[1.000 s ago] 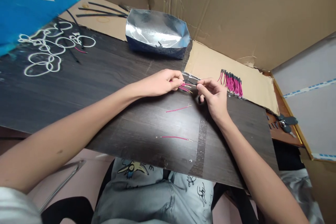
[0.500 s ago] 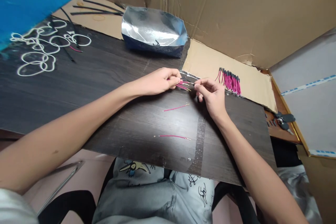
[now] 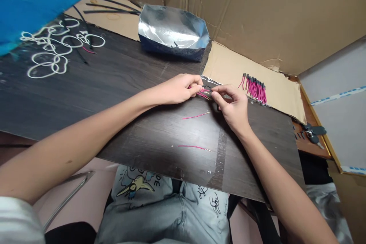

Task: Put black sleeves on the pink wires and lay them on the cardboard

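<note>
My left hand (image 3: 191, 88) is closed round several thin pink wires (image 3: 205, 95), whose ends stick out to the right past my fingertips. Close by on the right, my right hand (image 3: 232, 103) pinches a small black sleeve (image 3: 211, 90) at the end of one of those wires. How far the sleeve goes over the wire is too small to tell. On the dark table below my hands lie two single pink wires, an upper wire (image 3: 196, 116) and a lower wire (image 3: 193, 146), both with bare metal tips.
A silver-lined bag (image 3: 174, 26) with small black pieces stands behind my hands. A row of pink wires with black ends (image 3: 256, 89) rests along the cardboard (image 3: 281, 101). White loops (image 3: 47, 65) and black tubes (image 3: 111, 10) lie left; a dark-handled tool (image 3: 313, 131) is far right.
My right hand has come closer to my left, bringing the black sleeve to the wire ends. The whole view has shifted slightly; the two loose wires stay on the table.
</note>
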The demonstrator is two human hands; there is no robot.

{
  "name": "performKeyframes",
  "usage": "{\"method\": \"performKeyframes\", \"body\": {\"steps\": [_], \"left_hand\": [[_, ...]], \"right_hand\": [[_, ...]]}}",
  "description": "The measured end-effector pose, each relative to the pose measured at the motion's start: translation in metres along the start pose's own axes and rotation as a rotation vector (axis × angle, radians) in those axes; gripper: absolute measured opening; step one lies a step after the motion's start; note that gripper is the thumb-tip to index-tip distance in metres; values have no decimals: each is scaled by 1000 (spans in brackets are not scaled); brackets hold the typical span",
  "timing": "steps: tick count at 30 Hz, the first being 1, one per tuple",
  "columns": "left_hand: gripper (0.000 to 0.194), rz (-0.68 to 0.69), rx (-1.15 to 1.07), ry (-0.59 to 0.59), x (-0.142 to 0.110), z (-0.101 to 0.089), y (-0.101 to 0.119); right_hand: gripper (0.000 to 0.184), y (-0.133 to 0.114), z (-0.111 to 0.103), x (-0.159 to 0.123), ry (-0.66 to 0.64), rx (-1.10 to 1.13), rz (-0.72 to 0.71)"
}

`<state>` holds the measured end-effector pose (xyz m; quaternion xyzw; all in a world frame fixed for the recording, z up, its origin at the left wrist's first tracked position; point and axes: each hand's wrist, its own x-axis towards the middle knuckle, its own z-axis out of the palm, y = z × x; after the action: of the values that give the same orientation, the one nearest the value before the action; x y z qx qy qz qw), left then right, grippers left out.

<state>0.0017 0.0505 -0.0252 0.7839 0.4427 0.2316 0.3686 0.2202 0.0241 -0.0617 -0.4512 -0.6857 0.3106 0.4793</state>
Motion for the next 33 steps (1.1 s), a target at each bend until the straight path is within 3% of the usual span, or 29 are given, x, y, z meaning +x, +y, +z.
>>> {"method": "performKeyframes", "body": {"steps": [8,14,19,33], "left_hand": [[16,48,9,-31,-1,2,-1],[15,4,-126,-45,0,-2,-2],[14,-42,-226,-58,1,-4,-3],[17,-7,-226,-79,4,-3,-7]], "right_hand": [[11,-2,2,-2,-52,-36,-35],[30,1,2,0,-62,119,32],[17,6,0,3,-37,116,63],[22,4,-2,4,-67,65,97]]}}
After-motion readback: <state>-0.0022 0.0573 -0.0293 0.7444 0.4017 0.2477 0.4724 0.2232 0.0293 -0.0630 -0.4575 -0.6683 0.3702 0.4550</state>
